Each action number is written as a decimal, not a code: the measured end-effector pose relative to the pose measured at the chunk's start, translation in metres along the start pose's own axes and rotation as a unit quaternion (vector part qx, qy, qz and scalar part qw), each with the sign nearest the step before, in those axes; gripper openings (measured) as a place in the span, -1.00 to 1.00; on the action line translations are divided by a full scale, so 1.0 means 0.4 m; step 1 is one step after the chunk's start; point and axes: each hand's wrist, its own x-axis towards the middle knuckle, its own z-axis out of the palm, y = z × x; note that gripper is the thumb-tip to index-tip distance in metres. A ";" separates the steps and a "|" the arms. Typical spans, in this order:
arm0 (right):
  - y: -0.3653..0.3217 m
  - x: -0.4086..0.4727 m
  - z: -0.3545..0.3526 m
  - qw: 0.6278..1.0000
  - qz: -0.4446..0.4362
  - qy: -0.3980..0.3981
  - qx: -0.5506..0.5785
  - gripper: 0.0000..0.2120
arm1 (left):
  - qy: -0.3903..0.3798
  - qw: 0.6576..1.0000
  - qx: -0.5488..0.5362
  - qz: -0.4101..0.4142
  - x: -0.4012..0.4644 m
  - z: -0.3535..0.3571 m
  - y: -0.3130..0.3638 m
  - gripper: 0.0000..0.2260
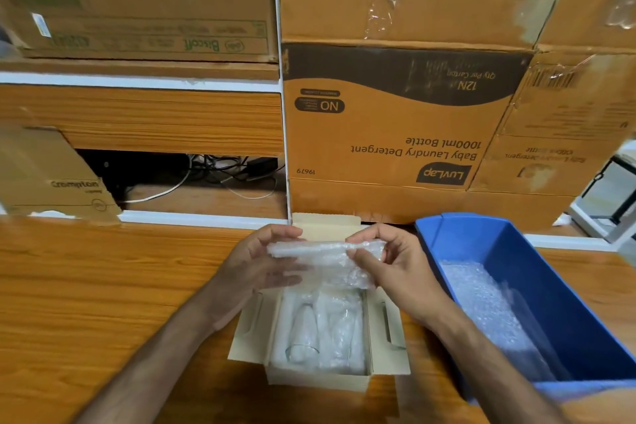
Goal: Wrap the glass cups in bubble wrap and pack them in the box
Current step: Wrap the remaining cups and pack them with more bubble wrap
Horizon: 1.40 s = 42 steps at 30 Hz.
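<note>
Bubble wrap bundle (327, 256) sits between my two hands, held in the air above the far end of the small box (318, 380). My left hand (256, 274) is at the bundle's left end: the thumb lies over the top edge and the fingers reach underneath, lightly curled, so the hand cradles rather than clamps. My right hand (392, 263) is at the right end, thumb and forefinger pinching the wrap at the top and the remaining fingers curled behind it. I cannot tell from the folds whether a cup is inside this bundle; the plastic is too cloudy.

The small box stands open on the wooden table (86, 286), directly below my hands, its side flaps spread out flat to left and right and its far flap standing up behind my fingers. Inside it lie wrapped cups (320, 330), side by side and filling the floor of the box; the base of one glass shows through the plastic at the near left.

Just right of the box, close to it, a blue bin (564, 303) rests on the table with loose bubble wrap (488, 313) lying along its bottom. My right forearm crosses over its near corner.

Against the back of the table stands a large brown carton (395, 134) printed upside down, with further cartons at its right. At far left a smaller carton (51, 175) leans near an opening where cables (220, 175) show.
</note>
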 end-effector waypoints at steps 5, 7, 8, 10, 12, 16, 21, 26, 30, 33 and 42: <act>0.007 -0.004 -0.004 0.998 0.029 -0.010 0.053 -0.74 | 0.006 0.999 0.036 0.001 0.003 -0.001 -0.008 -0.80; 0.017 -0.013 -0.005 0.990 0.078 -0.042 0.108 -0.84 | 0.012 1.000 -0.006 -0.010 0.002 0.003 -0.019 -0.73; 0.022 -0.018 -0.003 0.987 0.087 -0.052 0.121 -0.86 | 0.012 0.999 -0.031 -0.014 0.001 0.004 -0.023 -0.71; 0.026 -0.027 0.002 0.994 0.063 -0.033 0.083 -0.91 | 0.009 0.998 -0.068 -0.010 0.004 -0.002 -0.036 -0.70; 0.029 -0.030 0.005 0.999 0.021 -0.009 0.026 -0.88 | 0.010 0.998 -0.056 -0.008 0.008 0.001 -0.043 -0.65; 0.030 -0.030 0.002 0.996 0.018 0.011 0.085 -0.67 | 0.046 0.992 0.114 0.025 0.025 0.018 -0.064 -0.60; 0.053 -0.023 -0.008 0.996 0.055 -0.009 0.077 -0.82 | -0.001 0.992 0.118 0.041 0.043 0.015 -0.078 -0.66; 0.091 -0.024 0.005 0.997 0.067 -0.017 0.045 -0.83 | -0.011 0.968 0.240 0.067 0.058 0.008 -0.095 -0.84; 0.093 -0.026 0.010 0.992 0.104 -0.010 0.065 -0.81 | -0.041 0.939 0.326 0.099 0.052 0.001 -0.111 -0.90; 0.099 -0.028 0.003 0.990 0.130 -0.027 0.058 -0.90 | -0.054 0.939 0.325 0.096 0.047 0.002 -0.121 -0.86; 0.171 -0.053 0.001 0.986 0.118 -0.083 -0.079 -0.82 | -0.134 0.945 0.292 -0.064 0.046 -0.047 -0.171 -0.87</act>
